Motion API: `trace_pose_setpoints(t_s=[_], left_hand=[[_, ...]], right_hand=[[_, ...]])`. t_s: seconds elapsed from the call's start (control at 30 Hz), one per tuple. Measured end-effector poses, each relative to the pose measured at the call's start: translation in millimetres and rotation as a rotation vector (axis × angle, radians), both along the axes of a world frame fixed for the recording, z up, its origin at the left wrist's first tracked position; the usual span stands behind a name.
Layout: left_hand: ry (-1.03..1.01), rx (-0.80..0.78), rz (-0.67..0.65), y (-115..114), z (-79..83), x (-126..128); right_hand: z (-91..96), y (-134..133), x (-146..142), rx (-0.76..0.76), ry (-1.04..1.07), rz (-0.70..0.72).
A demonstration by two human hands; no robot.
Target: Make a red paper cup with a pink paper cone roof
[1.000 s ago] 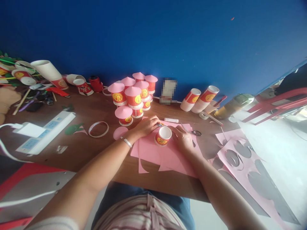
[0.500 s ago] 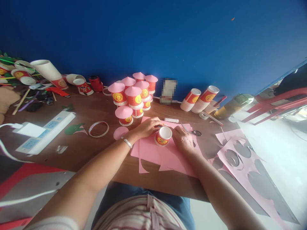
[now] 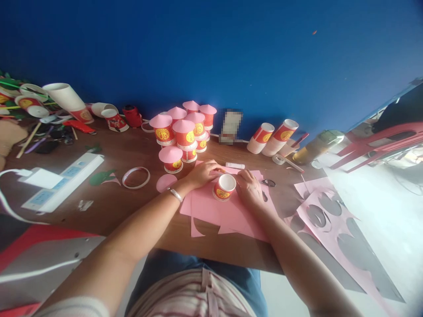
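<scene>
A red paper cup (image 3: 224,187) with a yellow emblem stands open side up on a stack of pink paper sheets (image 3: 228,213) at the table's near edge. My left hand (image 3: 202,172), with a silver bracelet on its wrist, sits at the cup's far left side. Its fingers are curled together at the rim around something small that I cannot make out. My right hand (image 3: 250,189) lies on the pink paper against the cup's right side, fingers loosely stretched and holding nothing I can see.
Several pink-lidded red cups (image 3: 183,130) are piled behind my hands. Scissors (image 3: 268,182) and a white stick (image 3: 235,166) lie nearby, with a tape ring (image 3: 135,177) and power strip (image 3: 62,181) to the left. Cut-out pink sheets (image 3: 333,220) hang off the right edge. More cups (image 3: 273,132) stand by the blue wall.
Both hands stay at the cup, barely moving. The view has shifted a little, so things at the right sit slightly more to the left.
</scene>
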State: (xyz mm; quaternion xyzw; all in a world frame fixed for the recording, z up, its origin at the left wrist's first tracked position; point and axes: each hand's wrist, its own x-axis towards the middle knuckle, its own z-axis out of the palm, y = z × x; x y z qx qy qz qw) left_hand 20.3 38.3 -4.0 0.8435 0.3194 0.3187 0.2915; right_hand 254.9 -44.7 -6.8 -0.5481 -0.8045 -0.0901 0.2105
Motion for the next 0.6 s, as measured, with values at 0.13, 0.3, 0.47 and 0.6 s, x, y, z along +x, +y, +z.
trace_pose_setpoints(t_s=[0.13,0.3,0.47,0.6], left_hand=[[-0.034,0.051,0.084,3,-4.7,-1],[-0.026,0.025,0.077,5,-6.2,-1],[0.019,-0.015,0.074,3,-3.4,-1],[0.041,-0.065,0.041,0,1.4,-2]], right_hand=[[-2.4,1,9,0.005,0.008,-0.090],[-3.3,2,14,-0.012,-0.018,-0.154],[-9.2,7,20,-0.012,-0.024,-0.182],[-13.8,10,23,0.000,-0.045,-0.182]])
